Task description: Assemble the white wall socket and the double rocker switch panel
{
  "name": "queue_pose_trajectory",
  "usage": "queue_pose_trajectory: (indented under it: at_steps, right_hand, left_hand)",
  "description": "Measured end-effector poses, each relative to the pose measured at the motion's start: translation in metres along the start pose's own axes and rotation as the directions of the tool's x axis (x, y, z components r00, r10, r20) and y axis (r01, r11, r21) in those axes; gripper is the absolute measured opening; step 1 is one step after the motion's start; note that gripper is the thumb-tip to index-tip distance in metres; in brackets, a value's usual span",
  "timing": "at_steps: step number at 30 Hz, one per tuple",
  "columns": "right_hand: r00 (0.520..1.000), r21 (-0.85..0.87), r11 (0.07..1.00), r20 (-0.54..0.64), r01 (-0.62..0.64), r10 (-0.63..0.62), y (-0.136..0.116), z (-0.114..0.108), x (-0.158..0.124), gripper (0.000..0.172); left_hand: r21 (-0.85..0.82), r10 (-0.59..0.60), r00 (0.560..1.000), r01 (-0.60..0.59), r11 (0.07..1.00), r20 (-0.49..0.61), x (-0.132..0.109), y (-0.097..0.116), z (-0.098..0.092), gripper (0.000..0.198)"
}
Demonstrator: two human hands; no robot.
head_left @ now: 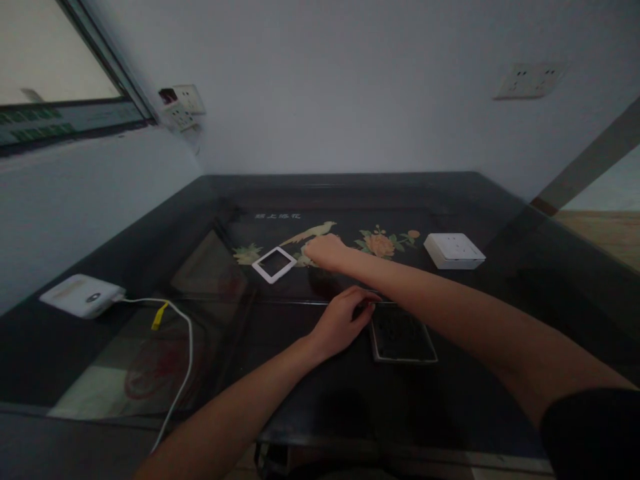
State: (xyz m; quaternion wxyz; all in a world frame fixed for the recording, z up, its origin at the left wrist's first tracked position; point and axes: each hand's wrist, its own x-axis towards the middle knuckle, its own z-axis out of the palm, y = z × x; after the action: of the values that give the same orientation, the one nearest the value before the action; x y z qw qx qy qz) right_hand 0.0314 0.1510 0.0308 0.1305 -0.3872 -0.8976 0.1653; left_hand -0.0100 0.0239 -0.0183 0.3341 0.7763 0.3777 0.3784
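Head view looks down on a dark glass-topped table (500, 220) painted with a bird and flowers. The left hand (343, 323) lies palm down near the middle. Its fingers are loosely curled, their tips touching the top left corner of a dark square faceplate with a pale rim (403, 337); whether they grip it I cannot tell. The right hand (325, 252) reaches farther across the table, knuckles up and fingers bent onto the glass, just beside a white square plastic frame (274, 264). What it pinches, if anything, is hidden under the hand. A white rectangular socket block (454, 251) lies well apart to the right. At the left edge sits a flat white box (83, 295) with a white cable (186, 353) bearing a yellow tag (159, 315). Two white wall sockets (181, 105) (530, 80) are on the walls behind.
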Motion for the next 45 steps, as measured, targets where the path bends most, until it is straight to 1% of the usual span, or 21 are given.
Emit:
queue_pose_trajectory:
  at_steps: [3, 6, 10, 13, 16, 18, 20, 21, 22, 23, 25, 27, 30, 32, 34, 41, 45]
  right_hand:
    - [0.994, -0.114, 0.993, 0.107, -0.005, 0.017, -0.001, 0.001, 0.006, 0.034]
    - [0.988, -0.157, 0.988, 0.151, -0.003, 0.027, -0.002, 0.000, 0.008, 0.034]
    - [0.990, -0.114, 0.993, 0.135, -0.012, 0.027, -0.001, -0.009, 0.004, 0.033]
    - [0.997, -0.007, 1.000, 0.068, -0.020, 0.020, 0.003, -0.027, -0.007, 0.029]
    - [1.000, 0.167, 0.986, -0.024, -0.009, 0.014, 0.012, -0.051, -0.033, 0.023]
    - [0.996, 0.281, 0.960, -0.083, -0.003, 0.028, 0.020, -0.067, -0.059, 0.029]
    - [0.990, 0.370, 0.929, -0.128, -0.012, 0.064, 0.028, -0.079, -0.091, 0.030]
    - [0.985, 0.425, 0.905, -0.146, -0.024, 0.094, 0.032, -0.083, -0.109, 0.028]
    - [0.971, 0.556, 0.830, -0.175, -0.037, 0.161, 0.035, -0.085, -0.127, 0.025]
    - [0.959, 0.643, 0.764, -0.186, -0.047, 0.216, 0.038, -0.085, -0.146, 0.021]
    - [0.931, 0.708, 0.700, -0.189, -0.090, 0.311, 0.041, -0.079, -0.181, 0.015]
    - [0.918, 0.717, 0.684, -0.169, -0.135, 0.358, 0.042, -0.069, -0.210, 0.011]
    - [0.882, 0.709, 0.685, -0.203, -0.166, 0.425, 0.044, -0.052, -0.239, 0.009]
    - [0.859, 0.698, 0.695, -0.236, -0.175, 0.454, 0.046, -0.044, -0.249, 0.008]
    - [0.852, 0.678, 0.713, -0.257, -0.177, 0.456, 0.048, -0.041, -0.253, 0.007]
    - [0.862, 0.636, 0.750, -0.262, -0.185, 0.435, 0.049, -0.044, -0.256, 0.011]
    - [0.875, 0.578, 0.808, -0.325, -0.116, 0.359, 0.048, -0.041, -0.258, 0.017]
  left_hand:
    - [0.023, 0.003, 1.000, -0.003, 1.000, -0.015, 0.001, 0.000, -0.002, 0.021]
    - [0.041, 0.005, 1.000, -0.004, 0.999, -0.025, 0.002, 0.000, -0.004, 0.020]
    - [0.051, 0.008, 1.000, -0.007, 0.999, -0.012, 0.001, 0.002, -0.005, 0.019]
    - [0.052, 0.008, 1.000, -0.008, 0.999, -0.003, 0.000, 0.006, -0.005, 0.020]
    - [0.045, -0.002, 1.000, 0.001, 0.999, 0.006, -0.003, 0.012, -0.003, 0.022]
    - [0.035, -0.002, 1.000, 0.002, 0.999, 0.023, -0.006, 0.018, 0.000, 0.025]
    - [0.031, -0.002, 0.999, 0.000, 1.000, 0.052, -0.009, 0.024, 0.003, 0.029]
    - [0.033, -0.008, 0.998, 0.006, 0.999, 0.069, -0.011, 0.026, 0.004, 0.033]
    - [0.038, -0.019, 0.996, 0.015, 0.999, 0.092, -0.012, 0.029, 0.005, 0.038]
    - [0.045, -0.035, 0.993, 0.030, 0.999, 0.117, -0.014, 0.031, 0.006, 0.045]
    - [0.057, -0.074, 0.983, 0.065, 0.996, 0.169, -0.016, 0.033, 0.008, 0.062]
    - [0.060, -0.107, 0.971, 0.096, 0.994, 0.213, -0.017, 0.034, 0.009, 0.076]
    - [0.046, -0.144, 0.957, 0.137, 0.990, 0.253, -0.017, 0.033, 0.009, 0.085]
    - [0.043, -0.174, 0.946, 0.169, 0.985, 0.272, -0.016, 0.032, 0.009, 0.086]
    - [0.051, -0.206, 0.937, 0.199, 0.979, 0.284, -0.015, 0.032, 0.008, 0.087]
    - [0.098, -0.275, 0.919, 0.257, 0.961, 0.283, -0.014, 0.033, 0.006, 0.093]
    - [0.088, -0.278, 0.915, 0.264, 0.960, 0.291, -0.013, 0.033, 0.006, 0.091]
